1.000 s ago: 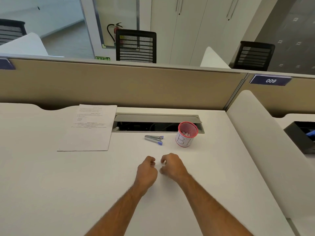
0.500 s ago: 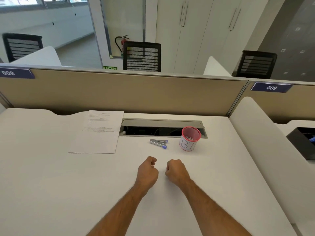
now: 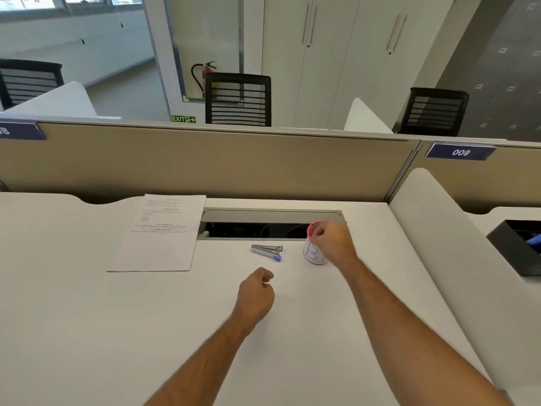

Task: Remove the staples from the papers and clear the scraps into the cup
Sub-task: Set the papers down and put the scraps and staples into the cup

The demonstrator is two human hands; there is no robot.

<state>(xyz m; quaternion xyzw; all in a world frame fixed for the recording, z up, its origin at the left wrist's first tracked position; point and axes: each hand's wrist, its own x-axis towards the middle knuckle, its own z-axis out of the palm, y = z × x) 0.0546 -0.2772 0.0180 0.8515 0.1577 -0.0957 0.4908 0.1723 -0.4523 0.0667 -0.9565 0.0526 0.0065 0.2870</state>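
Observation:
A white cup (image 3: 312,253) with a red rim and black marker letters stands near the back of the white desk (image 3: 87,332). My right hand (image 3: 332,240) hovers over its mouth with fingers pinched together; anything between them is too small to see. My left hand (image 3: 255,294) rests on the desk in a loose fist, nearer to me. A silver and blue staple remover (image 3: 268,251) lies left of the cup. A stack of printed papers (image 3: 164,232) lies flat at the back left.
An open cable tray slot (image 3: 263,227) runs along the desk's back edge behind the cup. A beige partition (image 3: 205,165) stands behind it. A white side divider (image 3: 433,244) borders the right, with a black organiser (image 3: 518,247) beyond it.
My right hand has moved from beside the left hand, forward and to the right, to just above the cup. The left hand has stayed in place.

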